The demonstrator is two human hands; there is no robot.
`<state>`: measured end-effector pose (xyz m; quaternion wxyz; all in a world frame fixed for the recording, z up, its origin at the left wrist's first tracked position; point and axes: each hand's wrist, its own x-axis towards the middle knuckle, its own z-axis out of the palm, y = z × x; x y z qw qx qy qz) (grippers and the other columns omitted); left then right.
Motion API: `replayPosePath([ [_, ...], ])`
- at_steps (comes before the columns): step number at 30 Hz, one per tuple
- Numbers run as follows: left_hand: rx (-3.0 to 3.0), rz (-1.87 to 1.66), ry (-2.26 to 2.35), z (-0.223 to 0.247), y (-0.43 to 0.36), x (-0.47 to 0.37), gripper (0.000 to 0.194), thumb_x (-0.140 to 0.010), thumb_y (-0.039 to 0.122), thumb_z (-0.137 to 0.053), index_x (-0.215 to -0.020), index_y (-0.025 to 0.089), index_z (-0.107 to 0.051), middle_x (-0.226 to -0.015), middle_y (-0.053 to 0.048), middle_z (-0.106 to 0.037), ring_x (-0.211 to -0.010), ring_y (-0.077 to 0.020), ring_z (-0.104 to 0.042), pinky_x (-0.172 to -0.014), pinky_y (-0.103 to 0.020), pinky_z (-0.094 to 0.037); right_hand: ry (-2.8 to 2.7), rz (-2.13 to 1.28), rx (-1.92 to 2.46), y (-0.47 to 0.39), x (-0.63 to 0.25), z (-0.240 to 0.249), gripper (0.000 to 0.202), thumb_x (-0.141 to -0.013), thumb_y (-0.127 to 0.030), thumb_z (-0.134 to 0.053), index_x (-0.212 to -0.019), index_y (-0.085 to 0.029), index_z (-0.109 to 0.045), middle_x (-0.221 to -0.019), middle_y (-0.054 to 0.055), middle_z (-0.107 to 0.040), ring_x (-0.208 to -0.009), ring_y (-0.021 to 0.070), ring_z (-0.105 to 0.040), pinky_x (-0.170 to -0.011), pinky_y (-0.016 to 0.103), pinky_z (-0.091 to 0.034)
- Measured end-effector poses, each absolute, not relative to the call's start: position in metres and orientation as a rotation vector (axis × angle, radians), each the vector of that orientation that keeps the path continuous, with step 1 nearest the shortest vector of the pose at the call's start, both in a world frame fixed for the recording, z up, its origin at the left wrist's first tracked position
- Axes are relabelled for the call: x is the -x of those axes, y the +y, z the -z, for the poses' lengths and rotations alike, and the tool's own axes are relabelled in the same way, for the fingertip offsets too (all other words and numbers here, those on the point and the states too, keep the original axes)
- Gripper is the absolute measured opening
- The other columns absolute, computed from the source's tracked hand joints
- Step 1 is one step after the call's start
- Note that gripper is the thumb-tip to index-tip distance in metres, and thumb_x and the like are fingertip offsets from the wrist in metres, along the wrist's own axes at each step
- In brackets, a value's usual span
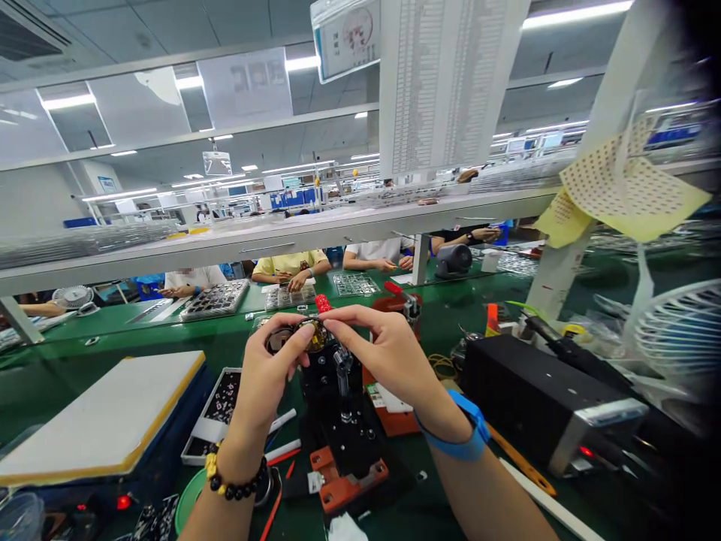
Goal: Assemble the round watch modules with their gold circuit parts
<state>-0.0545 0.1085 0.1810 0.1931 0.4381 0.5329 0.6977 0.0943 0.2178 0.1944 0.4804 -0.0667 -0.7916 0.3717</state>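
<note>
My left hand (279,349) pinches a small round, dark-rimmed part (319,336) with gold-coloured insides, its thumb lying over the part. From the other side my right hand (372,338) touches the part's upper edge with thumb and index finger together; anything between those fingertips is too small to make out. Both hands are raised over a black clamp fixture (343,406) with a metal lever and an orange base (349,481). Just behind the fingertips is a red knob (323,303).
On the left lie a white-topped box (107,413) and a tray of small parts (222,402). To the right stand a black device (523,391) and a fan (684,327). A shelf (282,244) crosses ahead; several people work beyond it.
</note>
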Motion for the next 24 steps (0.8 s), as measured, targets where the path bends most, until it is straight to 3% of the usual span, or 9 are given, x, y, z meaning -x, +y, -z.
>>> replayPosePath([
  [24,-1.35,-2.023,1.589,-0.1865,0.1047,0.0465,0.026,-0.087,0.044,-0.079,-0.095,0.02,-0.074,-0.065,0.001,-0.064,-0.056,-0.0093,-0.056,-0.052,-0.018,-0.04,-1.932,-0.886,0.202,0.2155,-0.0946,-0.195,0.019,-0.097,-0.036,-0.068,-0.105,-0.024,-0.082,-0.098,0.001,-0.081,-0.085,0.0186,-0.075,-0.082,0.03,-0.06],
])
